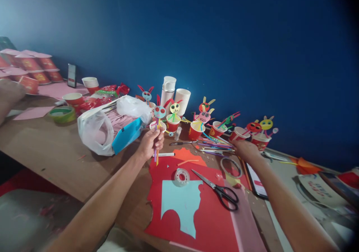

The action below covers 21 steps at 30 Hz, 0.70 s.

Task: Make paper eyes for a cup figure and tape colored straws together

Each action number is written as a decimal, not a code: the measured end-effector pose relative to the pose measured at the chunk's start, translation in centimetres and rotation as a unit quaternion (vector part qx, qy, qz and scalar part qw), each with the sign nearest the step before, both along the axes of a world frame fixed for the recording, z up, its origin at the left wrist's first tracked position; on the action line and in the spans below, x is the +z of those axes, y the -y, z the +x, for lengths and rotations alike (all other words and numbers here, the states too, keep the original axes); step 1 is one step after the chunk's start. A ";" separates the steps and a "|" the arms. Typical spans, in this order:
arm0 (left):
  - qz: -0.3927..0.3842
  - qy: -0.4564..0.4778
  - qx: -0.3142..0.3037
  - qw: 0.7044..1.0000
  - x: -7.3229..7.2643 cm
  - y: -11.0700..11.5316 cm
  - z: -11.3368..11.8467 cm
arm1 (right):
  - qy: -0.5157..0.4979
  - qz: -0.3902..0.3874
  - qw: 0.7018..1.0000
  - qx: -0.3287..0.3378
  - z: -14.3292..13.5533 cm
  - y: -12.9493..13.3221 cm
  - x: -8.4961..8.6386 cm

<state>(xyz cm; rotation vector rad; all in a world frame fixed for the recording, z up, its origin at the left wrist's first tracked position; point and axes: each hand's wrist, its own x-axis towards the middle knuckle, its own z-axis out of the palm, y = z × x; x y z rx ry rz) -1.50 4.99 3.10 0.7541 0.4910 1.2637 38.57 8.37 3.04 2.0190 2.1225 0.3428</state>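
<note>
My left hand [151, 143] is closed around the purple and orange straws of a rabbit figure. The figure's light-blue paper head [159, 111] has red ears and round red eyes, and stands upright above my fist. At the right, my right hand [248, 151] reaches the end of a pile of coloured straws [213, 146], beside a red paper cup [239, 133]. Its fingers are drawn together; what they grip, if anything, is hidden. Similar figures stand in red cups along the wall, among them one with a yellow head [174, 108].
Black-handled scissors [221, 192], a tape roll [182, 177] and cut light-blue paper [181, 201] lie on red paper [213, 226]. A plastic bag [95, 132] of pink paper stands left. Another person's hand [11, 95] is beside stacked red cups [30, 63]. A phone [256, 181] lies right.
</note>
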 end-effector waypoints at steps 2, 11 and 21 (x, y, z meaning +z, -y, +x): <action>-0.002 0.001 0.001 1.000 0.0 0.0 0.0 | 0.002 0.009 1.000 0.014 -0.8 -0.2 -0.6; 0.005 0.005 0.006 1.000 0.2 0.0 -0.2 | -0.019 0.060 0.998 -0.031 1.2 0.8 0.7; 0.013 0.007 0.001 1.000 -0.2 -0.1 -0.1 | -0.065 -0.049 0.990 -0.112 2.8 4.5 0.7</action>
